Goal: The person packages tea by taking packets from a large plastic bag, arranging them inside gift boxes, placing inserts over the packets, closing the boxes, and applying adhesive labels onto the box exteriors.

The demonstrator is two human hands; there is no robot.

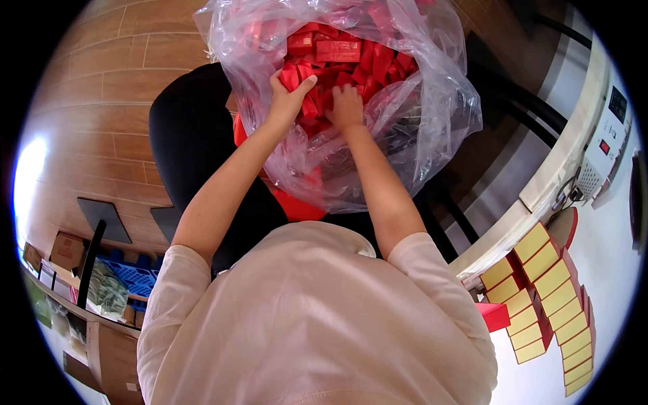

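Observation:
A large clear plastic bag (pixel 435 115) stands open in front of me, between my legs. Inside lies a heap of small red boxes (pixel 339 51), some printed with light lettering. My left hand (pixel 287 102) is at the left of the heap, thumb and fingers closed around a red box (pixel 290 77). My right hand (pixel 347 108) reaches into the heap beside it, its fingers bent down among the red pieces. The right fingertips are partly hidden, so whatever they grip does not show.
Rows of yellow-faced boxes (pixel 557 304) with red edges sit on the white table (pixel 499 209) at right, near a red box (pixel 495 316). A white device (pixel 603 145) with a red switch stands farther along. Behind at left are a blue crate (pixel 128 273) and a cardboard box (pixel 67 251).

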